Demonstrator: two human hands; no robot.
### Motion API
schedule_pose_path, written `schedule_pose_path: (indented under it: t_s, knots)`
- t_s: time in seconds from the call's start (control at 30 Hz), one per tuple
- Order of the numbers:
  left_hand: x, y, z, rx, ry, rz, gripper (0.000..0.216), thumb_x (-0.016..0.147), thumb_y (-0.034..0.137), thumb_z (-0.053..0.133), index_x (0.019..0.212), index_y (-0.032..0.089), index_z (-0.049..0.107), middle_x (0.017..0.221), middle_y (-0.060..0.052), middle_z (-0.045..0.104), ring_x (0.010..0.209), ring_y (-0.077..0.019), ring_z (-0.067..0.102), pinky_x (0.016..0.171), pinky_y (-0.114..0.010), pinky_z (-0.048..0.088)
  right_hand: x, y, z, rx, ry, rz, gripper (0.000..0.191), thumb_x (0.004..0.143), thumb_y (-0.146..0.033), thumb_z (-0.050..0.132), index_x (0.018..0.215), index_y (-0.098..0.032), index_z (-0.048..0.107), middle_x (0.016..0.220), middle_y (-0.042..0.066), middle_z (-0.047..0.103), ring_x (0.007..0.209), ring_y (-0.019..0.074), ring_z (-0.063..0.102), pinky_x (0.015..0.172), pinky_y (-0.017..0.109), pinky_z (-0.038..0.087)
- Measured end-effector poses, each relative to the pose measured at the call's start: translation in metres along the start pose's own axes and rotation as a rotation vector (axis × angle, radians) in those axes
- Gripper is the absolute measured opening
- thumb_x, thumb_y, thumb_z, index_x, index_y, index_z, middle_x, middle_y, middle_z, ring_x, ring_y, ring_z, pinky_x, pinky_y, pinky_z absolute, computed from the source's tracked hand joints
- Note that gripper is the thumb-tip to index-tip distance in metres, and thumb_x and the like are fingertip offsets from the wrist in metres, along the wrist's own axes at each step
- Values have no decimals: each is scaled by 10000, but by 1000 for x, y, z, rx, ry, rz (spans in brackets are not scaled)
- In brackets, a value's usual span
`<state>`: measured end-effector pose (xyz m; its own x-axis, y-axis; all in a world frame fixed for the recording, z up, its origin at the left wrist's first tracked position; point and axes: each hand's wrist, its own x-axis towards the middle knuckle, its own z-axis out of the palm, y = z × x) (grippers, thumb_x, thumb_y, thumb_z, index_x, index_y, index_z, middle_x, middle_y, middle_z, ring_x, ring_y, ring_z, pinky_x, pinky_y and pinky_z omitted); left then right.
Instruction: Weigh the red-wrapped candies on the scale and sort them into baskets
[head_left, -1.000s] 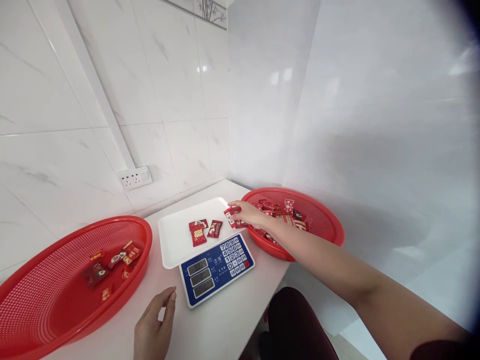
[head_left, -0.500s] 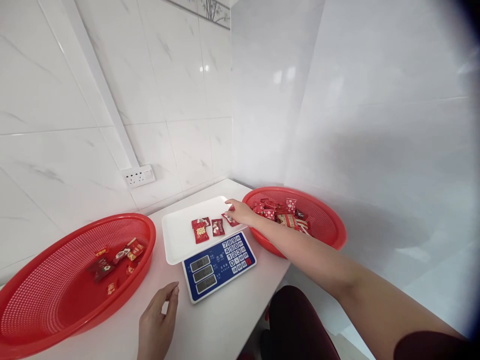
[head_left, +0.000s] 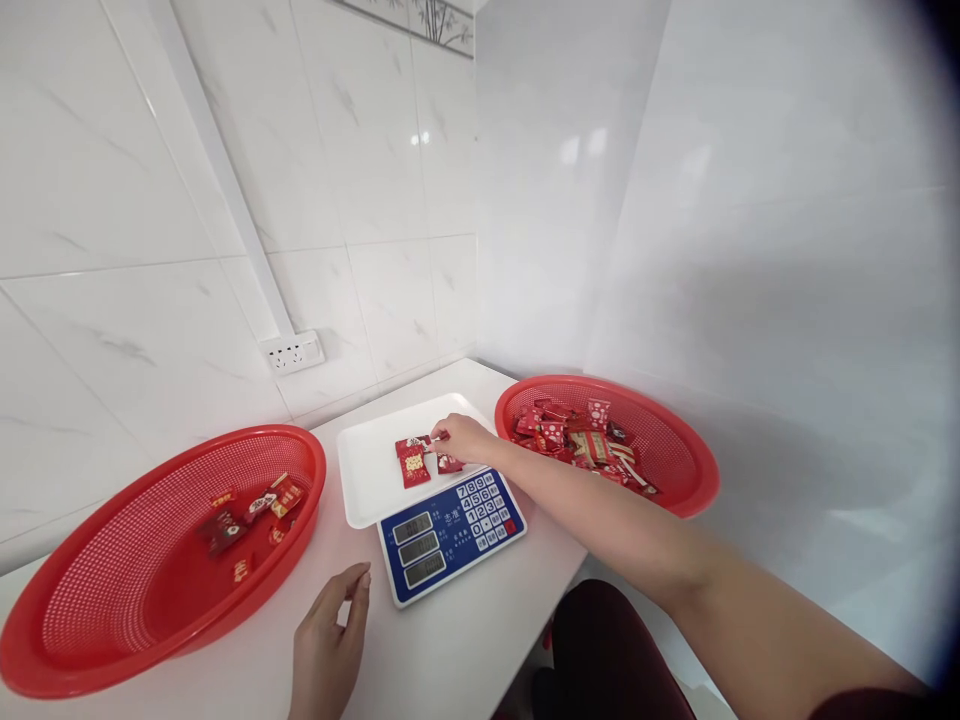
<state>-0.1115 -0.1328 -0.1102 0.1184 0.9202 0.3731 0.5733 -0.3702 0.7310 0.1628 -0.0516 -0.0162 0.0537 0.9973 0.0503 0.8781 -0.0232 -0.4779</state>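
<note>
My right hand (head_left: 459,438) reaches over the white pan (head_left: 367,482) of a blue-faced electronic scale (head_left: 450,530). Its fingers are bunched on a red candy packet at the group of red packets (head_left: 412,466) lying on the pan. My left hand (head_left: 330,640) rests on the white counter in front of the scale, fingers loosely curved and apart, holding nothing. To the right, a red mesh basket (head_left: 679,488) holds several red candy packets (head_left: 577,435). On the left, a larger red mesh basket (head_left: 112,600) contains several packets (head_left: 251,508).
The white counter (head_left: 465,650) sits in a corner of white tiled walls, with a wall socket (head_left: 292,352) behind the left basket. The counter's front edge runs just right of the scale; my dark-clothed lap (head_left: 600,650) shows below it.
My right hand moved left from the basket's edge across the scale pan to the packets lying there. The view shifted slightly; my left hand stayed put.
</note>
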Motion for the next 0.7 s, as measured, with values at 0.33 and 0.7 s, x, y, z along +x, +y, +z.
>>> schedule_pose_path:
  t_s: [0.33,0.7]
  knots:
    - [-1,4,-1,-2,-4,-4,388,776,532,493,864,204,680,887,-89,728,773,-220,679,440,-231,495,-7,-49,14,-220,-124,-19,340,658,-453,669,886,-204,706,991,114,677,843,269,645,626,296,442]
    - [-1,1,0,3,-26,-3,346,788,489,492,876,210,677,901,-81,726,797,-214,677,459,-223,502,9,-20,12,-182,-95,-29,325,800,-355,525,1093,-346,663,1156,35,628,891,223,637,648,275,438]
